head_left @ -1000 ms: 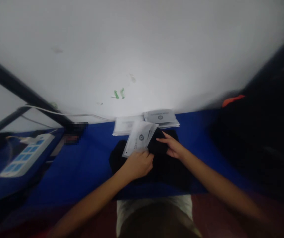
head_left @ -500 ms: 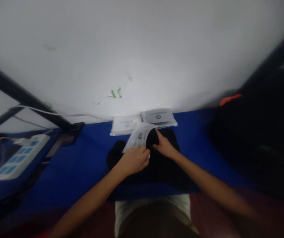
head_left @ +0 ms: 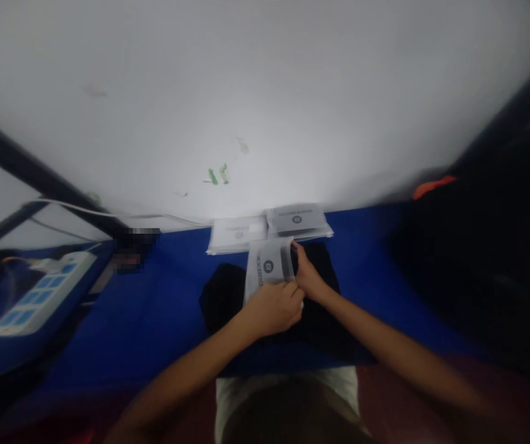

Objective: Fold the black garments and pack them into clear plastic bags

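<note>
A frosted plastic zip bag (head_left: 269,256) with dark printing and a round logo lies across my two hands. My left hand (head_left: 276,308) is closed on the bag's near edge, fingers curled at its lower right corner. At the bag's right-hand mouth, my right hand (head_left: 310,277) grips a folded black cloth (head_left: 294,260), most of which is inside the bag or hidden by the fingers. Beneath both hands a pile of black cloth (head_left: 221,302) is spread on the blue table cover (head_left: 163,308).
Behind stand two stacks of similar bags, a left stack (head_left: 232,237) and a right stack (head_left: 299,223), against the white wall (head_left: 292,92). A power strip (head_left: 45,293) and a white cable (head_left: 153,215) are at left. A large dark mass (head_left: 487,277) fills the right side.
The bag has turned more upright and flatter, and its mouth now covers more of the black cloth. My left hand has moved right, close to my right hand.
</note>
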A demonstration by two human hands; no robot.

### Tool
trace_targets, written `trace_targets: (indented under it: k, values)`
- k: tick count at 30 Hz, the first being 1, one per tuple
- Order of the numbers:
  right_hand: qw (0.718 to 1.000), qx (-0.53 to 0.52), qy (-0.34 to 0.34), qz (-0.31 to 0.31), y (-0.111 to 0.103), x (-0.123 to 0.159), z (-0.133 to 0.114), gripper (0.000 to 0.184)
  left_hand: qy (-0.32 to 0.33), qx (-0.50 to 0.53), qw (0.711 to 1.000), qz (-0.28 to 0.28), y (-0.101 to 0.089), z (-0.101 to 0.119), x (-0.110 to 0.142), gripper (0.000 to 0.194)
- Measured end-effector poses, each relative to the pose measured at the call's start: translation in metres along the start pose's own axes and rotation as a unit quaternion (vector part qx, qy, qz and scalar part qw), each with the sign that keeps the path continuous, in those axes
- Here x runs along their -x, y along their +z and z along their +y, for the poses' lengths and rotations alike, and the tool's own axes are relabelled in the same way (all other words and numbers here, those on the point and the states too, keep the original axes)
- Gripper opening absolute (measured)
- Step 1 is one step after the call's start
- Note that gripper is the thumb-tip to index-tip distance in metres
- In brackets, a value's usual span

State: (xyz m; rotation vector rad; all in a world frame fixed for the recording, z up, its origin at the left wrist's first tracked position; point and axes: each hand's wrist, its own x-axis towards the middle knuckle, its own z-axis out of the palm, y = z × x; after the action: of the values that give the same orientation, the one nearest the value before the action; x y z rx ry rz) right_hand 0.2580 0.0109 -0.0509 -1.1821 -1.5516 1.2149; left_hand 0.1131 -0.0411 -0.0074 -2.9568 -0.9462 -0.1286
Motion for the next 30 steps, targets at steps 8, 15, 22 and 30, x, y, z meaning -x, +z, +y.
trace_targets:
  k: [8,15,22,30]
  values:
    - [0.991,-0.127,-0.018,0.048,-0.012,-0.007,0.007,0.082,-0.117,0.094,0.968,0.200,-0.002,-0.036,0.004,0.033]
    - [0.975,-0.208,-0.024,0.076,-0.016,-0.001,-0.017,0.064,-0.366,0.373,0.786,0.332,0.022,-0.083,0.013,0.044]
    - [0.912,-0.354,0.200,-0.046,-0.018,0.008,-0.025,0.040,-0.342,0.615,0.652,0.283,0.021,-0.070,0.010,0.043]
    - [0.912,-0.359,0.187,-0.067,-0.011,0.010,-0.033,0.037,-0.330,0.661,0.621,0.260,0.025,-0.059,0.007,0.048]
